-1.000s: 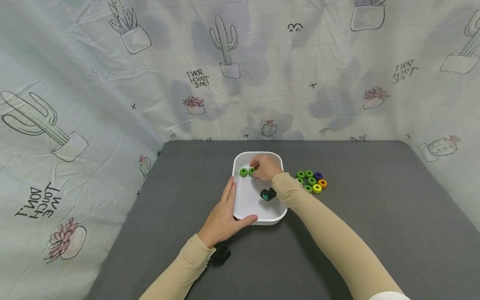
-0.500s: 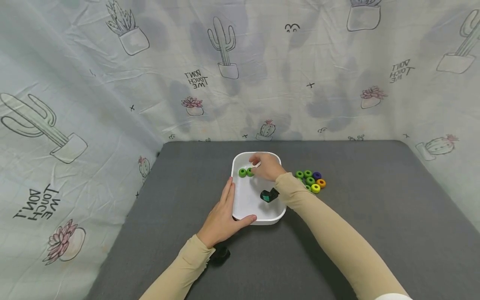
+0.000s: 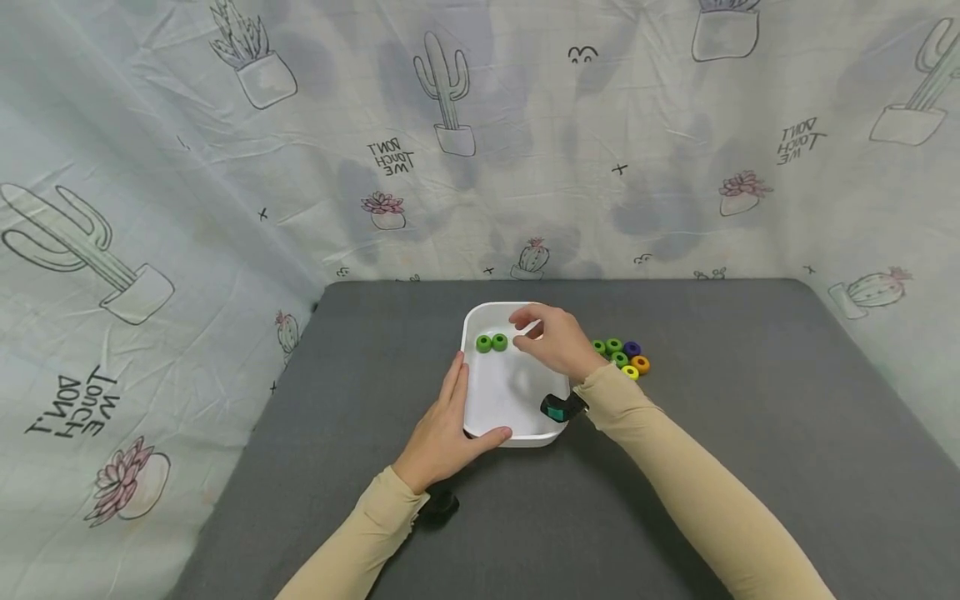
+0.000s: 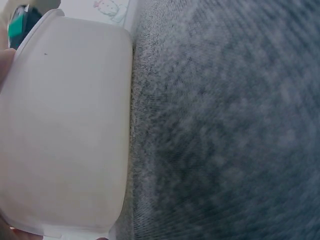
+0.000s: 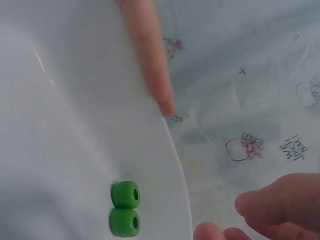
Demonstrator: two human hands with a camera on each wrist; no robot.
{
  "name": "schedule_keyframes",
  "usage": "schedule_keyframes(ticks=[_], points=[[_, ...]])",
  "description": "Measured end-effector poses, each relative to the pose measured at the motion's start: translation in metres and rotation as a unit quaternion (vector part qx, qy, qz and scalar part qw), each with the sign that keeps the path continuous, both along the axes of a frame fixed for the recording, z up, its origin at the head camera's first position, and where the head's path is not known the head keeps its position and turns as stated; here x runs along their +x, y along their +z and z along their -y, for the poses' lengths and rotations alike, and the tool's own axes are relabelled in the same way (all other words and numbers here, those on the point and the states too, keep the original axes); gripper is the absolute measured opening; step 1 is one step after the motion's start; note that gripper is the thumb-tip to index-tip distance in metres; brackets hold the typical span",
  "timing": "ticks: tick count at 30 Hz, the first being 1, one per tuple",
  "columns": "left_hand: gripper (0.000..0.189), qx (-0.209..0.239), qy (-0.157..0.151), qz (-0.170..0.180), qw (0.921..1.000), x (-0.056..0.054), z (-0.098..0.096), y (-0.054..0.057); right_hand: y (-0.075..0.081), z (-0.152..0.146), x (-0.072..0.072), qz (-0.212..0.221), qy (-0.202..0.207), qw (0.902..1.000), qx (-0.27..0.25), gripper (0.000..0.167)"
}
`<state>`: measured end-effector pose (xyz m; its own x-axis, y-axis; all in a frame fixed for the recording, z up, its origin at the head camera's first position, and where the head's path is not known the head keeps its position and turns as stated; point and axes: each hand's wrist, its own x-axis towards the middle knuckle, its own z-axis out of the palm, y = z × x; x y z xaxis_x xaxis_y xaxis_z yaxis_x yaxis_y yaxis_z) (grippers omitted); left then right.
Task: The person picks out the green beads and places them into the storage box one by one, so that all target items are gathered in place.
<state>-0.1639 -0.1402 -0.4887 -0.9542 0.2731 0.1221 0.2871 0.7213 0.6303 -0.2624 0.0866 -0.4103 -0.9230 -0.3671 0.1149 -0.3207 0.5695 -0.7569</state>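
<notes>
Left hand (image 3: 442, 437): my fingers lie straight along the white tray (image 3: 498, 400)'s left side, thumb at near rim.
Bead group (image 3: 632, 349): green, purple, orange, yellow; on the grey table (image 3: 375, 375), right of the tray.
Right hand (image 3: 562, 340): above the tray, my fingers moderately parted from the thumb, holding nothing.
Two green beads (image 5: 124, 223): inside the tray, side by side, toward its far left corner.

At the frame's centre, the white tray's (image 3: 495, 396) middle lies open from above, with two green beads (image 3: 499, 342) in its upper left. The left hand (image 3: 442, 437) blocks its lower-left corner, the right hand (image 3: 558, 340) its upper right; the grey table (image 3: 382, 367) gives passage left of the tray.
</notes>
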Motion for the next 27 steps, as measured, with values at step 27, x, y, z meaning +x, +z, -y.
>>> schedule_keyframes(ticks=[27], points=[[0.122,0.002,0.003,-0.004,1.0,0.0,0.0,0.0,-0.027,-0.093,0.061,-0.048,-0.065,0.9966,0.015,0.027]])
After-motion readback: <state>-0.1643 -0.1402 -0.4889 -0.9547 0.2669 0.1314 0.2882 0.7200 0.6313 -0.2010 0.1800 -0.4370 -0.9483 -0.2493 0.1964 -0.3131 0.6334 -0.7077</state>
